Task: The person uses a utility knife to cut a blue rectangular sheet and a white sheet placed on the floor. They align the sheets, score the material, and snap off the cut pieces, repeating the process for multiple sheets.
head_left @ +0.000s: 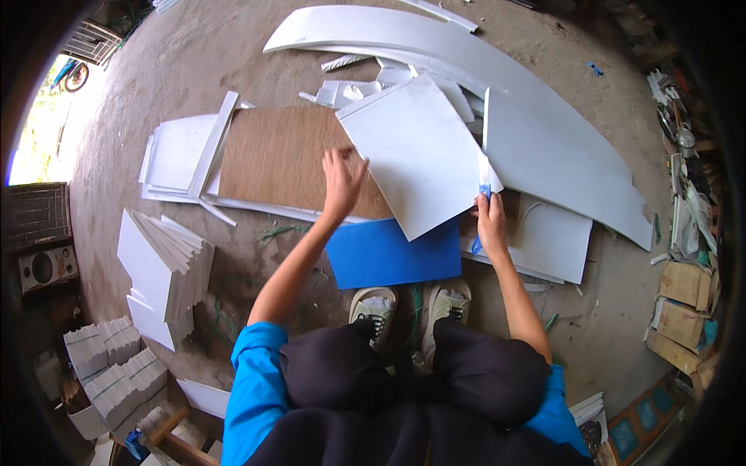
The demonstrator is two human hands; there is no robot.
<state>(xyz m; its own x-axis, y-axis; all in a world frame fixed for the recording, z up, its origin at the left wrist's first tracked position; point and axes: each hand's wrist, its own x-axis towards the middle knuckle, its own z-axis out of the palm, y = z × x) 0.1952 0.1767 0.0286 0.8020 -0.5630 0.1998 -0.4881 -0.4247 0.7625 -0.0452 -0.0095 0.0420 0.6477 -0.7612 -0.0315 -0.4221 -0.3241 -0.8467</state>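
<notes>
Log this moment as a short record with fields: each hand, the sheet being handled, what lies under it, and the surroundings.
left hand: left hand open, fingers spread at the edge of the white sheet
right hand: right hand grips a blue-handled knife at the sheet's right edge
under the sheet: brown board, blue sheet
surroundings: stack of white panels on the left, concrete floor

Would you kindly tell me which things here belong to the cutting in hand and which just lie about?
In hand: white square panel, blue-handled knife, brown board, blue sheet.
Lying about: stacked white tiles, cardboard boxes, long curved white panel.
</notes>
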